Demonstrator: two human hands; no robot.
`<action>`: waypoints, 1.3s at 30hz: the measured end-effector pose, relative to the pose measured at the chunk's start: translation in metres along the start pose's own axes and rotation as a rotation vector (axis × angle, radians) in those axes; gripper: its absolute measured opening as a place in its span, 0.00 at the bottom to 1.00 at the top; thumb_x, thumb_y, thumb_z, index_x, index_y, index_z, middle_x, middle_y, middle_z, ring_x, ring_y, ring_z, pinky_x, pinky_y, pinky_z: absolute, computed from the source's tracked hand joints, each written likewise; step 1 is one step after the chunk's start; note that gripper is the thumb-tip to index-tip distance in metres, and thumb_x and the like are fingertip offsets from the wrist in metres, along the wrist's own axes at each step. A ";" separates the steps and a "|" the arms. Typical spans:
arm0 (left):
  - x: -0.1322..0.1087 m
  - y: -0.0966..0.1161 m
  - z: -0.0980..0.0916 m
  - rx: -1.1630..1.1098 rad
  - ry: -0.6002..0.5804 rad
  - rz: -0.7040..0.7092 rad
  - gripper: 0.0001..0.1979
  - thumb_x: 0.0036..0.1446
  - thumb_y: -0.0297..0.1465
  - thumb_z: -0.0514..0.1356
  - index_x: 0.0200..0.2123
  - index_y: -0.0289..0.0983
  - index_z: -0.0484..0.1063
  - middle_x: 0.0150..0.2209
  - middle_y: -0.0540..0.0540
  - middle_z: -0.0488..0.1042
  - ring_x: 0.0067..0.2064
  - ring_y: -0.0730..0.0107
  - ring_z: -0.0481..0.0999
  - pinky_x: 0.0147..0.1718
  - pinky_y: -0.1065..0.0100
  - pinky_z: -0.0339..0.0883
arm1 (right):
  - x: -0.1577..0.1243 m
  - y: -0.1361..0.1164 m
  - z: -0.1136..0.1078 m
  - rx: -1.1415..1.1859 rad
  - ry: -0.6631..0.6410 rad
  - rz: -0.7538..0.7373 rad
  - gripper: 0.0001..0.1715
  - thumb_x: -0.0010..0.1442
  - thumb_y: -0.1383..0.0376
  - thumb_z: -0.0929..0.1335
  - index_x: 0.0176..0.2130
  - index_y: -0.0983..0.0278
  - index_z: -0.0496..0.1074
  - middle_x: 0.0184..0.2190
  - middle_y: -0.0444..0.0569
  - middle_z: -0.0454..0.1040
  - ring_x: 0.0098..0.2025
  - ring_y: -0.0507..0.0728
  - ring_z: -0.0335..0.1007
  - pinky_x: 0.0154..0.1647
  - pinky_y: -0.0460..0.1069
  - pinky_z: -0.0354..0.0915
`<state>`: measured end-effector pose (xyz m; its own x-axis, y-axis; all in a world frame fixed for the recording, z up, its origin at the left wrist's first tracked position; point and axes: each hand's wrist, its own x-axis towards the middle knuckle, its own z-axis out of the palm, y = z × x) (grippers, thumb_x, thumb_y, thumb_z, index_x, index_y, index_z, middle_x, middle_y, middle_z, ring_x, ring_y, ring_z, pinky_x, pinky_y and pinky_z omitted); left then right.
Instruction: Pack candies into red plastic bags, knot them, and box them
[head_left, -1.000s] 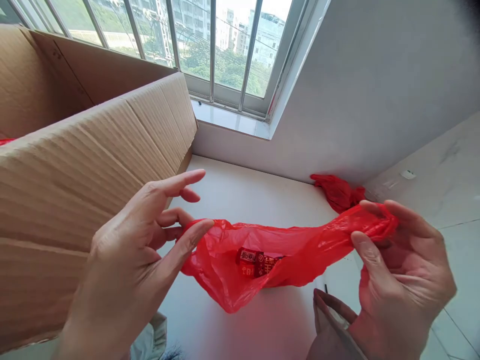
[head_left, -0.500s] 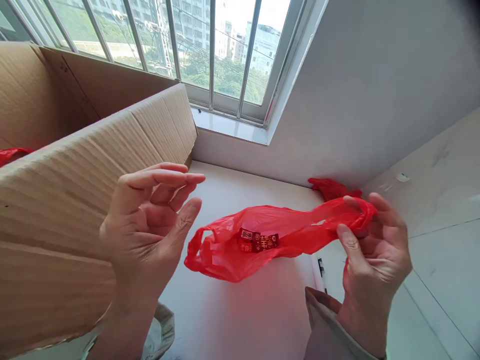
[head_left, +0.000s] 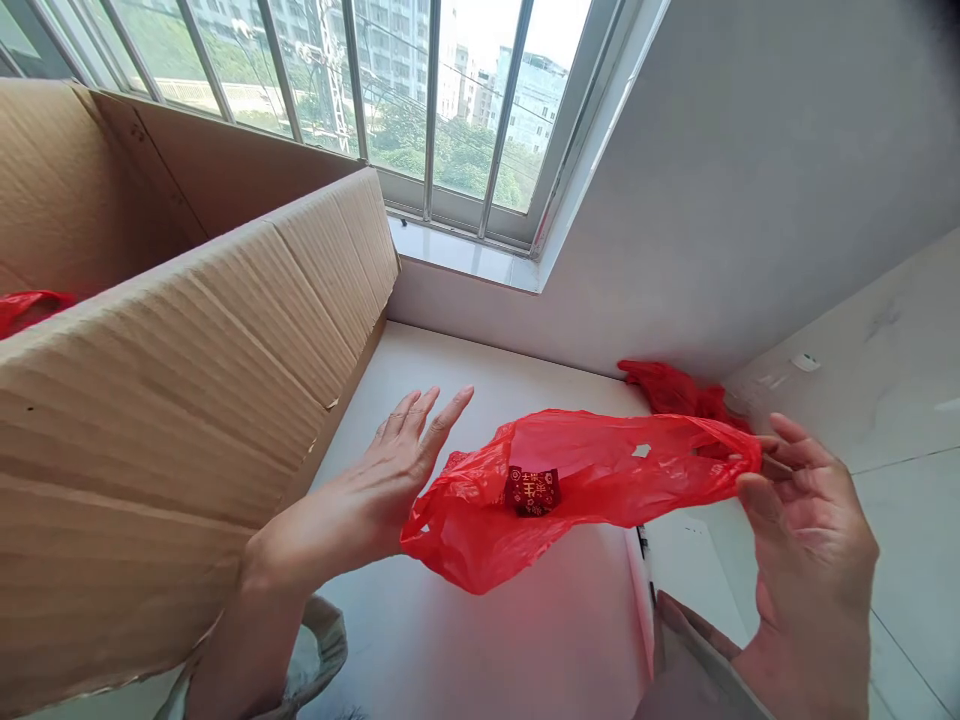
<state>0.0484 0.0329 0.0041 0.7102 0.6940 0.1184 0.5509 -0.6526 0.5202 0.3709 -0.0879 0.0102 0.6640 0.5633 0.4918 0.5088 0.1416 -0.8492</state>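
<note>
You're in a plain room of a home. Its barred window [head_left: 450, 110] overlooks city blocks. A big cardboard box [head_left: 187, 370] stands on the pale tiled floor [head_left: 525, 650].

3 red bags [head_left: 600, 470], 1 cardboard box [head_left: 187, 380], 1 packet [head_left: 532, 490].

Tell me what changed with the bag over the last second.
The left hand let go of the left end of the red plastic bag, opened and reached forward beside it. The bag now hangs from the right hand alone; only one small red packet shows through it, not two. Unchanged: the right hand's pinch on the right end, the cardboard box.
</note>
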 end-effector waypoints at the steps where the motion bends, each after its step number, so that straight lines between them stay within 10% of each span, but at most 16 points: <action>1: 0.004 0.001 0.001 -0.004 -0.029 -0.019 0.49 0.57 0.37 0.65 0.71 0.46 0.34 0.72 0.31 0.37 0.70 0.35 0.36 0.60 0.32 0.50 | 0.002 0.005 -0.004 0.007 -0.074 -0.021 0.44 0.48 0.49 0.76 0.62 0.52 0.66 0.58 0.56 0.68 0.61 0.68 0.64 0.60 0.64 0.62; 5: 0.016 0.007 0.009 -0.058 -0.133 0.044 0.58 0.52 0.43 0.69 0.71 0.45 0.29 0.72 0.29 0.31 0.70 0.33 0.29 0.61 0.30 0.47 | 0.004 0.020 -0.006 0.006 -0.503 -0.026 0.77 0.34 0.50 0.81 0.70 0.46 0.39 0.68 0.55 0.56 0.68 0.71 0.53 0.64 0.66 0.57; 7: 0.023 0.010 0.015 -0.128 -0.092 0.123 0.60 0.49 0.44 0.71 0.71 0.47 0.30 0.72 0.32 0.34 0.71 0.38 0.30 0.63 0.33 0.47 | 0.001 0.019 0.006 -0.076 -0.610 0.017 0.77 0.37 0.54 0.81 0.70 0.48 0.35 0.67 0.56 0.57 0.67 0.69 0.55 0.63 0.67 0.58; 15: 0.039 0.021 0.019 -0.337 0.085 0.254 0.12 0.61 0.32 0.63 0.48 0.44 0.75 0.67 0.44 0.59 0.69 0.56 0.55 0.61 0.57 0.64 | -0.014 -0.005 0.052 -0.153 -0.763 -0.036 0.12 0.61 0.57 0.68 0.41 0.59 0.78 0.40 0.49 0.78 0.38 0.59 0.74 0.37 0.51 0.70; 23: 0.033 0.027 0.004 -0.873 0.032 0.107 0.28 0.58 0.30 0.64 0.61 0.46 0.64 0.65 0.41 0.63 0.54 0.57 0.76 0.48 0.61 0.74 | -0.012 0.003 0.059 0.165 -0.332 -0.075 0.09 0.61 0.58 0.69 0.34 0.60 0.76 0.48 0.50 0.74 0.47 0.60 0.73 0.47 0.55 0.68; 27: 0.032 0.028 0.000 -0.904 0.071 0.170 0.17 0.54 0.27 0.63 0.48 0.42 0.74 0.52 0.44 0.76 0.57 0.55 0.73 0.52 0.57 0.71 | -0.016 -0.002 0.068 0.309 -0.334 0.068 0.11 0.64 0.57 0.67 0.37 0.60 0.73 0.43 0.50 0.76 0.44 0.58 0.74 0.44 0.53 0.69; 31: 0.032 0.028 -0.001 -0.999 0.122 0.076 0.05 0.56 0.25 0.61 0.28 0.39 0.70 0.28 0.51 0.74 0.36 0.66 0.77 0.47 0.58 0.72 | -0.021 -0.007 0.070 0.406 -0.285 0.157 0.12 0.63 0.55 0.68 0.35 0.61 0.72 0.31 0.45 0.73 0.33 0.54 0.72 0.31 0.47 0.67; 39: 0.034 0.038 0.016 -1.048 0.310 -0.229 0.12 0.59 0.37 0.62 0.31 0.39 0.62 0.28 0.54 0.62 0.28 0.75 0.65 0.25 0.72 0.61 | -0.025 -0.015 0.073 0.145 -0.385 0.016 0.12 0.65 0.56 0.66 0.37 0.61 0.74 0.36 0.48 0.72 0.36 0.55 0.71 0.34 0.49 0.67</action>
<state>0.1005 0.0274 0.0146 0.4186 0.9064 0.0577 -0.0907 -0.0215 0.9956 0.3069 -0.0443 -0.0032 0.4036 0.8261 0.3933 0.3989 0.2280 -0.8882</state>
